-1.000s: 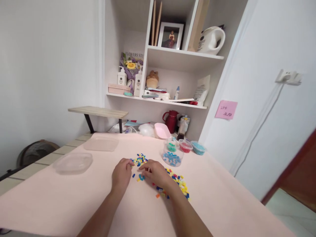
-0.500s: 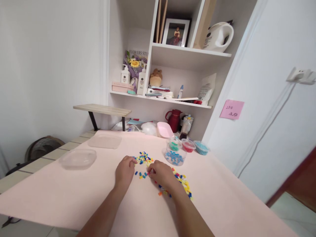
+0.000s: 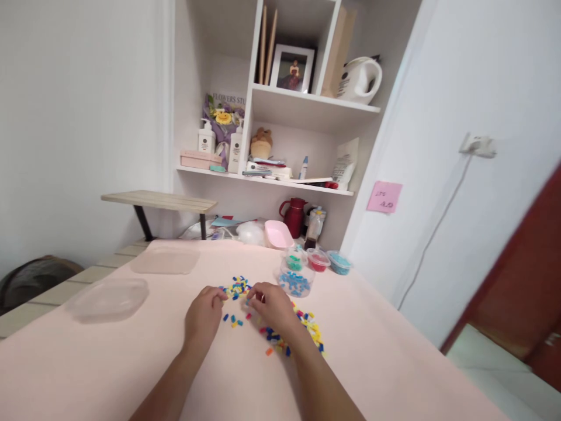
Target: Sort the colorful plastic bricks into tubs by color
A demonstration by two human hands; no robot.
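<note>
Small coloured pieces, mostly blue, yellow and white, form a far pile [image 3: 238, 285] on the pink table cover [image 3: 166, 327]. A larger mixed pile [image 3: 313, 330] lies partly beneath my right wrist and forearm. My left hand [image 3: 205, 313] rests at the left edge of the far pile, thumb and fingers curled together. Over the right edge of that pile is my right hand [image 3: 272, 307], its fingers bent in a pinch; a blue speck shows at the tips, too small to make out. Between the hands lie several loose pieces [image 3: 234, 321] and a red piece [image 3: 248, 316].
A clear tub of blue pieces [image 3: 294, 283] stands behind my right hand, beside tubs of red pieces [image 3: 319, 261] and light-blue pieces [image 3: 339, 263]. Clear plastic containers [image 3: 109, 299] lie left. A pink basin [image 3: 279, 235] and red jug [image 3: 294, 217] stand at the back.
The head view has swung to the right. My right hand has moved forward from the loose pieces to the far pile, uncovering the red piece. My left hand stays by that pile.
</note>
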